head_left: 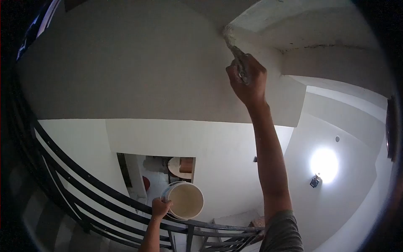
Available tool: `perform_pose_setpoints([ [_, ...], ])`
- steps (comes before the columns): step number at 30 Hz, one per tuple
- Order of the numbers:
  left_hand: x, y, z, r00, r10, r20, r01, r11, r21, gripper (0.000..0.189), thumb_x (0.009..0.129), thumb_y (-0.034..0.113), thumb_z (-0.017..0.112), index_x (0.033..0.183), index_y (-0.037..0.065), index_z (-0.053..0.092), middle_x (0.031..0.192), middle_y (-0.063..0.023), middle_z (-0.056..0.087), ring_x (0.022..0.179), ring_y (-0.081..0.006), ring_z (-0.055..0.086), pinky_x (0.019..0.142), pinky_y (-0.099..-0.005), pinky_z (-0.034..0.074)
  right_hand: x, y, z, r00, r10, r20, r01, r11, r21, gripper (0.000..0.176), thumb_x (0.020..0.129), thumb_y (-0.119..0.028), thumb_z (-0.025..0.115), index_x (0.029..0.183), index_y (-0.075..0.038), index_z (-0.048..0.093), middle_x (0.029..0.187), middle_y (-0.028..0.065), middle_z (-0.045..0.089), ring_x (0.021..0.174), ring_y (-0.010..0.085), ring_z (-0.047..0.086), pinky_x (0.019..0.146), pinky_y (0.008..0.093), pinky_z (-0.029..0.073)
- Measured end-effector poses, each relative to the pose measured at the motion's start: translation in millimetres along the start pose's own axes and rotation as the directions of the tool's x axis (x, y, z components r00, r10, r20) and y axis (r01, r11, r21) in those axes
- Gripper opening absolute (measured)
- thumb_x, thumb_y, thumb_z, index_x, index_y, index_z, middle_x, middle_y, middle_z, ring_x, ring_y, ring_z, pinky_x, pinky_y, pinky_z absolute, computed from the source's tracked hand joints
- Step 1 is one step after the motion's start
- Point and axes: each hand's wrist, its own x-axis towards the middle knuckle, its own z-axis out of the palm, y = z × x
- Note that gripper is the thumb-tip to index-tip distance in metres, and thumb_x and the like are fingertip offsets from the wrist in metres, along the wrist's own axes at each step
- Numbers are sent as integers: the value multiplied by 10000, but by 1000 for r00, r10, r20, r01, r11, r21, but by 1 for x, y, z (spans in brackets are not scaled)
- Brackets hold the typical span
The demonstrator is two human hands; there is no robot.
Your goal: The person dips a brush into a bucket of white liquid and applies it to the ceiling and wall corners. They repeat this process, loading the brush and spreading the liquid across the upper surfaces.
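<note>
Right hand [247, 80]: clamped on brush [234, 50], apparently raised so the far edge [241, 16] is reached.
Left hand [159, 207]: clamped on bucket [201, 193], apparently kept level at the railing [126, 199].

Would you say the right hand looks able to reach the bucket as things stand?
Probably yes, if lowered: the right hand is raised well above, but nothing visible stands between it and the bucket, whose open top the left hand leaves largely uncovered.
</note>
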Motion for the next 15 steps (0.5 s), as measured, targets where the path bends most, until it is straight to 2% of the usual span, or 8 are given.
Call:
perform_pose_setpoints([
  [1, 1, -1, 2, 1000, -4, 3, 4, 1000, -1, 229, 693, 156, 739, 701, -66, 682, 598, -130, 672, 549, -228, 661, 535, -373, 499, 4, -3, -4, 1000, 2, 5, -2, 1000, -1, 293, 771, -30, 712, 1050, 43, 667, 736, 154, 598, 608, 255, 597, 582, 361, 502],
  [3, 2, -7, 4, 999, 29, -36, -33, 993, -113, 224, 688, 153, 741, 720, -63, 689, 602, -122, 669, 547, -215, 658, 537, -373, 500, 8, -8, -11, 995, 100, 14, -98, 990, -98, 336, 773, -11, 686, 1107, -11, 726, 724, 118, 626, 606, 153, 591, 594, 300, 484],
  [4, 2, -9, 2, 999, 26, -31, -29, 994, -109, 224, 688, 153, 741, 720, -63, 689, 602, -122, 669, 547, -215, 658, 537, -373, 500, 12, -6, -14, 994, 106, 16, -104, 989, -101, 336, 773, -11, 686, 1107, -11, 726, 724, 118, 626, 606, 153, 591, 594, 300, 484],
  [6, 4, -10, 1, 1000, 29, -5, -29, 999, -12, 212, 687, 140, 742, 745, -60, 698, 619, -120, 677, 554, -199, 663, 545, -370, 510, 23, 0, -18, 993, 114, -25, -115, 993, -36, 290, 796, -23, 690, 1081, 12, 734, 703, 103, 650, 607, 95, 569, 578, 276, 473],
  [9, -1, 3, -1, 1000, -9, 12, 10, 999, -52, 208, 691, 142, 742, 746, -55, 702, 620, -120, 679, 555, -180, 662, 545, -366, 515, 45, -5, -35, 989, 145, -7, -145, 989, 8, 255, 825, -16, 670, 1067, 41, 728, 732, 98, 692, 602, 73, 561, 566, 247, 463],
  [10, -8, 24, -4, 999, -39, -6, 38, 998, -51, 212, 697, 149, 736, 727, -58, 699, 615, -117, 677, 551, -178, 662, 540, -359, 512, 49, -11, -41, 990, 142, -14, -142, 990, 6, 255, 825, -16, 670, 1067, 41, 728, 732, 98, 692, 602, 73, 561, 566, 247, 463],
  [13, -2, 14, -2, 1000, 8, -16, -8, 1000, 22, 205, 701, 150, 731, 693, -51, 690, 594, -112, 667, 531, -182, 657, 526, -360, 509, 50, -23, -55, 997, 49, -53, -49, 999, -5, 247, 851, 3, 643, 1081, 48, 720, 797, 102, 723, 625, 89, 610, 568, 241, 488],
  [15, -2, 9, -1, 1000, 9, -7, -9, 1000, 10, 205, 701, 147, 730, 682, -51, 683, 585, -110, 662, 518, -188, 653, 521, -363, 508, 45, -24, -65, 976, -143, -163, 126, 986, -113, 289, 866, 20, 613, 1139, 26, 706, 858, 125, 734, 662, 125, 663, 576, 250, 527],
])
